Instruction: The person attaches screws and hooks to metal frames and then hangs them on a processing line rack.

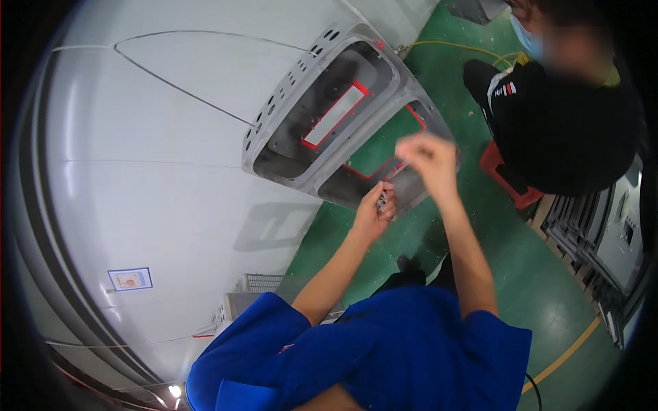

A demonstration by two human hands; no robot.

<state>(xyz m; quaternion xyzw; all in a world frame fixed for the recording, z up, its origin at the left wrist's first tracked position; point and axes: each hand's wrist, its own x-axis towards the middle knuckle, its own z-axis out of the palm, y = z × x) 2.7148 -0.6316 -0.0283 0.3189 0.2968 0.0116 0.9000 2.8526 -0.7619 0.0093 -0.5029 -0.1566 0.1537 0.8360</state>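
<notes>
A large grey metal panel point(308, 179) with two framed recesses and a row of holes along one side is in front of me. My left hand point(374, 212) is curled at its near edge, closed around a cluster of small metal pieces point(382, 201), perhaps fasteners; their exact kind is too small to tell. Farther to the right, my right hand point(430, 156) is raised over the panel's right part. Its fingers are bunched together and partly blurred, so whatever is in them does not show. Red edging point(356, 89) lines a pale strip in one recess and an opening in the other.
Thin cords point(185, 83) run from the white wall point(137, 205) to the panel. A person in dark clothes point(562, 130) is close by on the right, beside a red stool point(524, 195). Stacked grey panels point(582, 226) stand behind. A yellow hose point(466, 46) crosses the green floor.
</notes>
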